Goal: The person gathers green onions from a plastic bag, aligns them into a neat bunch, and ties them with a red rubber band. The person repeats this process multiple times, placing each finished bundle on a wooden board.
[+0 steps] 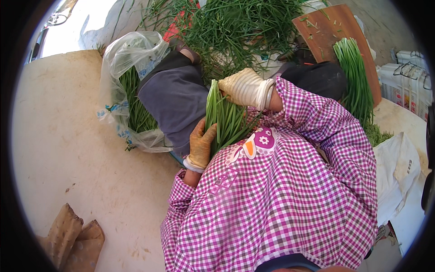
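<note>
My left hand (200, 144), in a stained work glove, is closed around the lower part of a bunch of green garlic chives (224, 119) in my lap. The pale cut ends of the bunch point away from me. At those ends is my right hand (246, 88), in a ribbed, cream-coloured glove, its fingertips bent in against the stalks; whether it grips any of them is hidden. A large loose heap of green stalks (238, 23) lies on the ground in front of my feet. A neat bundle of chives (355, 78) rests on a wooden board (316, 37) at the right.
An open clear plastic bag (115, 61) with more green stalks stands beside my left leg. White plastic crates (404, 88) are at the far right, above a white sack (394, 173). Folded brown material (85, 244) lies at the lower left on the pale surface (68, 136).
</note>
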Demonstrator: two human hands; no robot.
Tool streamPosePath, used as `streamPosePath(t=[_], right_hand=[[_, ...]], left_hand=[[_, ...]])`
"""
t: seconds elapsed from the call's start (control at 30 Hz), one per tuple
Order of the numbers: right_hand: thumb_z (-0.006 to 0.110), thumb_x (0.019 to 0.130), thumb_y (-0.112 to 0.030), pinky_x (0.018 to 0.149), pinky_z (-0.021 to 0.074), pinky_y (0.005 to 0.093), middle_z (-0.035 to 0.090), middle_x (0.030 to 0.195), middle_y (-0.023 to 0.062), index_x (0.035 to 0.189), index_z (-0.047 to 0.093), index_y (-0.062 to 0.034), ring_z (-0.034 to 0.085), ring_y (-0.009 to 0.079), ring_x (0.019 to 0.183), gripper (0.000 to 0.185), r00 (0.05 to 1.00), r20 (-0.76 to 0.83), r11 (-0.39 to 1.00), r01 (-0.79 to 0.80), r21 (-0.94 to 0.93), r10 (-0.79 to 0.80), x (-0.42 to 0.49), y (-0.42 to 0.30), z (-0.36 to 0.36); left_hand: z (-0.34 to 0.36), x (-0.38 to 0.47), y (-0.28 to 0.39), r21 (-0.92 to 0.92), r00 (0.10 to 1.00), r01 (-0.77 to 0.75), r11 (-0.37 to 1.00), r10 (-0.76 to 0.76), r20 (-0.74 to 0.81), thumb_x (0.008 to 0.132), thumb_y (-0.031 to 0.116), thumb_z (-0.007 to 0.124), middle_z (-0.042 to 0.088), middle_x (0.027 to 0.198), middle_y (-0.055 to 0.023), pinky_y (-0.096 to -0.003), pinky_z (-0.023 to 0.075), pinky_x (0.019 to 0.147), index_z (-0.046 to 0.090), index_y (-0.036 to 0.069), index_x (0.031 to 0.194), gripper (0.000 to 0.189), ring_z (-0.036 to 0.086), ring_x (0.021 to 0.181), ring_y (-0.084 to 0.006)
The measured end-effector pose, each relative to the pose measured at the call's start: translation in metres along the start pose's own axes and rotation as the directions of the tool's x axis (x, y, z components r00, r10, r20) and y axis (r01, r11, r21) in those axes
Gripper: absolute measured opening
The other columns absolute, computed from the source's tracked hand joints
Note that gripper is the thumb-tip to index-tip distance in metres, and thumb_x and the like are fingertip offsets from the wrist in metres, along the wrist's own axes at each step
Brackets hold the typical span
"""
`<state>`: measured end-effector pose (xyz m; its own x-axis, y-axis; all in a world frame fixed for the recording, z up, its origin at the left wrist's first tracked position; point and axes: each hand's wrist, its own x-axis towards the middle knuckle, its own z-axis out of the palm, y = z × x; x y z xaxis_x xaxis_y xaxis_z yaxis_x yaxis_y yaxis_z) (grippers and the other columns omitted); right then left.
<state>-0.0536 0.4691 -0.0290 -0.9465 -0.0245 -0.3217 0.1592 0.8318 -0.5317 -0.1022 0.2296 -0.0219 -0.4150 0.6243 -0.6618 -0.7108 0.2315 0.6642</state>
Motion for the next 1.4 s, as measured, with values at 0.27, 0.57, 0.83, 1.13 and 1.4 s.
streamPosePath(t=[0.27, 0.57, 0.83, 1.13, 1.4], right_hand=[[0.062, 0.094, -0.031, 0.070, 0.0582, 0.0428, 0.073, 0.092, 0.0176, 0.111, 0.069, -0.0054, 0.073, 0.0301, 0.077, 0.031, 0.791, -0.386, 0.814, -0.561, -0.150, 0.474, 0.021, 0.122, -0.062], [0.060, 0.093, -0.047, 0.091, 0.0509, 0.0442, 0.070, 0.110, 0.0191, 0.108, 0.072, -0.0085, 0.067, 0.0320, 0.105, 0.043, 0.981, 0.138, 0.970, -0.163, 0.182, 0.139, 0.037, 0.024, -0.004], [0.063, 0.097, -0.041, 0.057, 0.0524, 0.0282, 0.066, 0.120, 0.0084, 0.142, 0.050, -0.0088, 0.065, 0.0155, 0.069, 0.057, 0.792, 0.161, 0.431, -0.476, 0.767, 0.590, -0.079, 0.131, 0.023], [0.063, 0.098, -0.023, 0.054, 0.0468, 0.0206, 0.068, 0.088, 0.0033, 0.115, 0.065, -0.0020, 0.054, 0.0061, 0.058, 0.027, 0.918, 0.185, -0.063, -0.175, 0.983, 0.351, -0.060, 0.029, 0.062], [0.074, 0.087, -0.025, 0.071, 0.0568, 0.0321, 0.070, 0.095, 0.0058, 0.107, 0.068, -0.0042, 0.066, 0.0154, 0.083, 0.029, 0.907, 0.309, -0.115, -0.288, 0.951, 0.285, -0.031, 0.029, 0.067]], left_hand=[[0.005, 0.000, 0.013, -0.167, 0.996, 0.078, 0.983, -0.068, 0.064, 0.098, 0.025, 0.063, 0.065, 0.121, -0.0111, -0.0324, 0.0518, 0.093, 0.053, -0.002, 0.133, 0.045, 0.064, 0.105, -0.0197], [0.011, 0.000, 0.016, -0.057, 0.959, 0.174, 0.983, -0.156, 0.234, 0.087, 0.007, 0.071, 0.061, 0.130, -0.0121, -0.0362, 0.0459, 0.103, 0.047, 0.000, 0.140, 0.058, 0.060, 0.115, -0.0223], [-0.003, 0.004, 0.012, -0.064, 0.998, 0.042, 0.997, -0.038, 0.052, 0.085, 0.013, 0.073, 0.065, 0.122, -0.0134, -0.0381, 0.0529, 0.095, 0.052, 0.000, 0.134, 0.055, 0.066, 0.105, -0.0249], [-0.012, 0.003, 0.018, -0.054, 0.999, 0.028, 0.998, -0.026, 0.029, 0.087, 0.010, 0.069, 0.067, 0.118, -0.0124, -0.0354, 0.0548, 0.090, 0.054, 0.001, 0.132, 0.049, 0.067, 0.100, -0.0224], [-0.009, -0.002, 0.016, -0.091, 1.000, 0.016, 0.996, -0.016, -0.009, 0.086, 0.012, 0.070, 0.066, 0.118, -0.0132, -0.0361, 0.0554, 0.089, 0.054, 0.000, 0.132, 0.050, 0.067, 0.100, -0.0231]])
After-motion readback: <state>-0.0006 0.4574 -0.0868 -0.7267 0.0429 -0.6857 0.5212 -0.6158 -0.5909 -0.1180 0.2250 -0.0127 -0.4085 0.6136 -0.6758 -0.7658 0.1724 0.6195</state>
